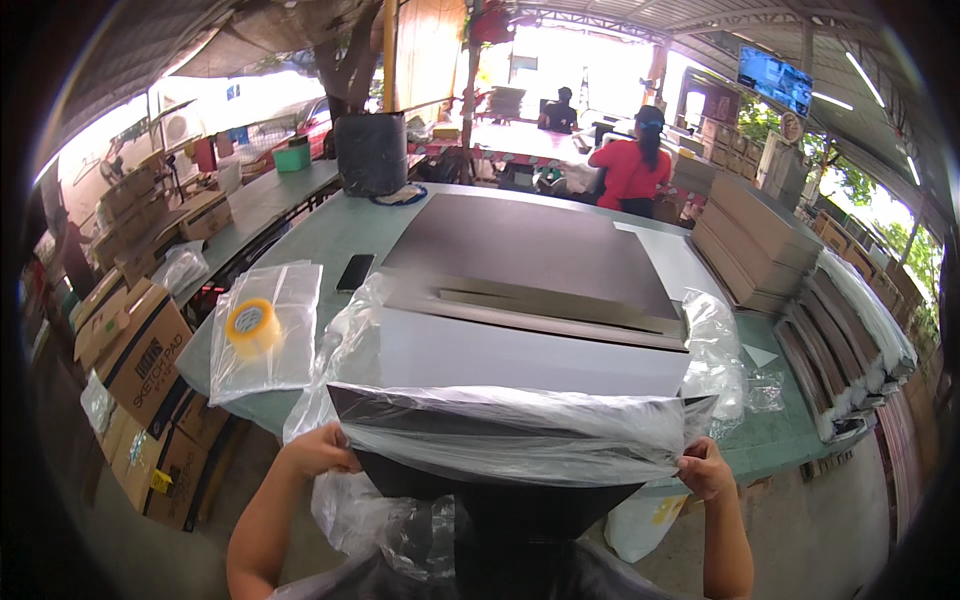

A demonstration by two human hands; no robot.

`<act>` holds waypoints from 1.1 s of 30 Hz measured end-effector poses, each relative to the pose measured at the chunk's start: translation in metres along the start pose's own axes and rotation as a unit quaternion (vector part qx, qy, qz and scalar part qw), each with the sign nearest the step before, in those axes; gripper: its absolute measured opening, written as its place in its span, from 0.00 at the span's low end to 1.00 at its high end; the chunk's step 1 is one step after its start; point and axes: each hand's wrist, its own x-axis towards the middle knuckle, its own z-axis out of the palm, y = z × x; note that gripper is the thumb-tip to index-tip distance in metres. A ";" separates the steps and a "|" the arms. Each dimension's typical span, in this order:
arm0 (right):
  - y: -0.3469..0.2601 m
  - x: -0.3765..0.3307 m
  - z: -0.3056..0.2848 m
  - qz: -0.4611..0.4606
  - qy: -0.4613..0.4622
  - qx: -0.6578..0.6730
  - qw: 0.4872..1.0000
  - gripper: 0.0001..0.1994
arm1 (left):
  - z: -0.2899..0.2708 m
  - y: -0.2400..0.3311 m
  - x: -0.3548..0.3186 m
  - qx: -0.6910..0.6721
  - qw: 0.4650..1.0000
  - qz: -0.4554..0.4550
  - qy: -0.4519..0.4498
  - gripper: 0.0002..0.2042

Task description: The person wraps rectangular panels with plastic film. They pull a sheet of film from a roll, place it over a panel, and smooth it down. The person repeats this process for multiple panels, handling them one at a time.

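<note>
Close to my body, a clear plastic bag (530,412) is stretched across a wide black board (540,494), which may be the cover of a pad. At the board's left corner, my left hand (322,448) is closed on the bag's edge. My right hand (706,468) pinches the plastic at the right corner, level with the left. Just beyond lies a stack of large sheets, its top dark brown (540,250) and its near face pale (530,352). Loose plastic film (715,350) lies along the stack's right side. How far the bag covers the board underneath is hidden.
On the green table (300,210) are a yellow tape roll (253,326) on flat clear bags (290,370), a phone (356,273) and a dark bucket (371,155). Board stacks (750,240) and wrapped pads (840,340) stand right. Cartons (140,350) are left. A person in red (636,170) works beyond.
</note>
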 end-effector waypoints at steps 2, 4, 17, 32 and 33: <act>-0.045 -0.011 0.036 -0.075 0.070 -0.057 0.993 0.15 | -0.010 0.005 0.005 -0.015 0.996 0.045 0.072 0.10; -0.062 -0.007 0.049 -0.187 0.154 -0.042 0.969 0.15 | -0.023 0.025 -0.001 -0.108 0.988 0.106 0.023 0.10; -0.128 -0.026 0.087 -0.373 0.185 -0.463 0.782 0.15 | 0.048 0.125 -0.022 0.068 0.983 0.155 0.064 0.31; -0.108 -0.013 0.057 -0.106 0.091 -0.431 0.892 0.10 | 0.042 0.121 -0.013 0.074 0.922 0.337 0.173 0.20; -0.114 -0.022 0.059 -0.200 0.132 -0.283 0.929 0.09 | 0.047 0.126 -0.018 0.119 0.908 0.344 0.208 0.19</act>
